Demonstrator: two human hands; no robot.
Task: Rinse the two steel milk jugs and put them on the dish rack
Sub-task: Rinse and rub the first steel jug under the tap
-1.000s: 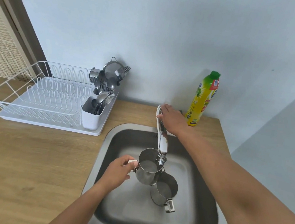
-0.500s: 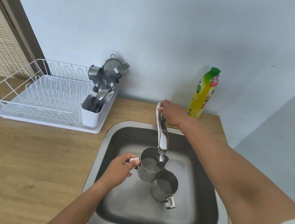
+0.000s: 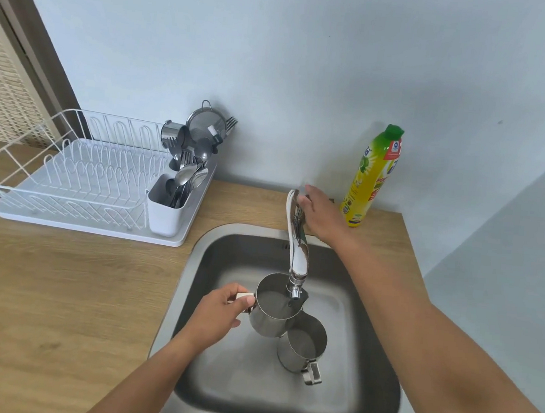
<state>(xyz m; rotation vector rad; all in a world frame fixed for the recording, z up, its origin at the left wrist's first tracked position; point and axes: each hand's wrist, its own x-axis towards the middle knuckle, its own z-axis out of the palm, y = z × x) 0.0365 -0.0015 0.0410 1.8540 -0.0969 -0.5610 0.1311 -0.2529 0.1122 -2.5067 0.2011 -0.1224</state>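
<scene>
Jug [image 3: 273, 308] upright, spout [image 3: 303, 301] pointing right.

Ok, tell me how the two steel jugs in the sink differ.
The held jug is gripped by its handle in the left hand, raised under the tap spout; the standing jug sits untouched on the sink floor. The held jug's handle points left; the standing jug's points toward the camera. Both are shiny, open-topped steel.

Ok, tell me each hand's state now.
Left hand: grips the upper milk jug by its handle.
Right hand: open, fingers on the tap lever.
</scene>
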